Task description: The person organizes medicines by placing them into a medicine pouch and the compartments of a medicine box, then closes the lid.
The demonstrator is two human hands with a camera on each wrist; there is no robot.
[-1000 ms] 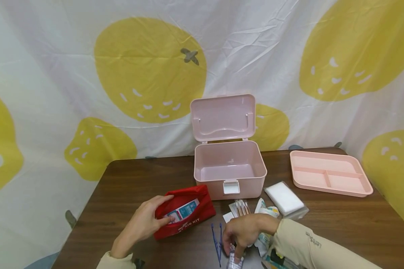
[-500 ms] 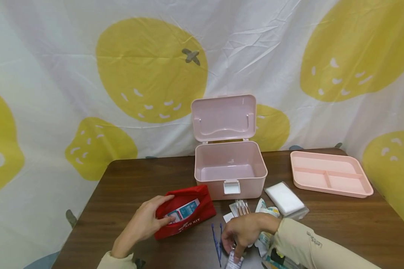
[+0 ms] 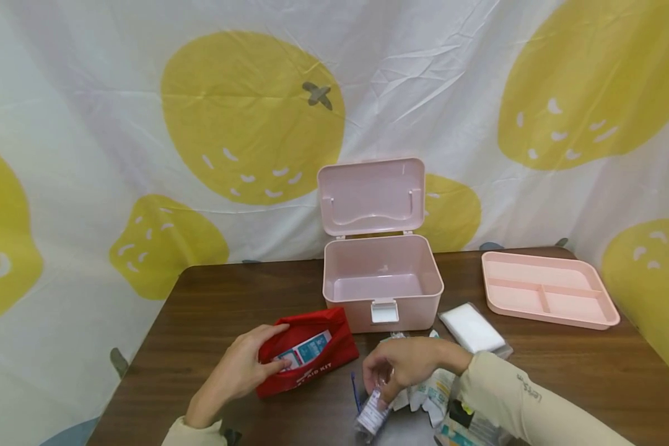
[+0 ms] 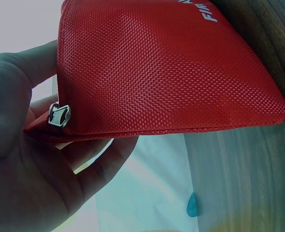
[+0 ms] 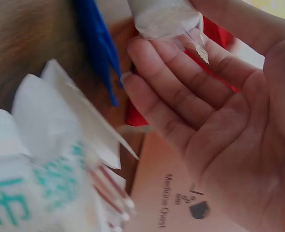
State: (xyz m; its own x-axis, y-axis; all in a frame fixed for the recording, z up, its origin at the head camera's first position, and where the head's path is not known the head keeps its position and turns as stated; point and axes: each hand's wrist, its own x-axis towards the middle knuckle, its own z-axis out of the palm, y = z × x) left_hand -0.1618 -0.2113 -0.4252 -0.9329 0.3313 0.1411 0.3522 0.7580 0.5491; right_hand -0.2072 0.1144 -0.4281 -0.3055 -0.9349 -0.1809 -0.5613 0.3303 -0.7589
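At its left end, my left hand (image 3: 236, 368) holds a red zippered first aid pouch (image 3: 342, 347), its mouth agape. Inside lies a blue-and-white packet (image 3: 314, 347), near my thumb. The left wrist view shows the pouch's woven side (image 4: 152, 72) and the zip pull (image 4: 59, 116) by my palm. My right hand (image 3: 409, 365) pinches a clear-wrapped bandage roll (image 3: 372, 414) with a printed label, just above the table. Its white end (image 5: 164, 19) meets my fingertips in the right wrist view. Blue tweezers (image 3: 355, 393) lie beside it, partly hidden.
Behind the hands stands a pink medicine box (image 3: 351, 316), lid up. A pink divided tray (image 3: 513, 282) lies at the back right. White bagged pads (image 3: 474, 328), green-printed packets (image 3: 437, 390) and cotton swabs (image 5: 108, 193) lie around my right hand.
My right hand has lifted the bandage roll from the table and shifted slightly up in the head view. My left hand and the pouch have stayed in place.
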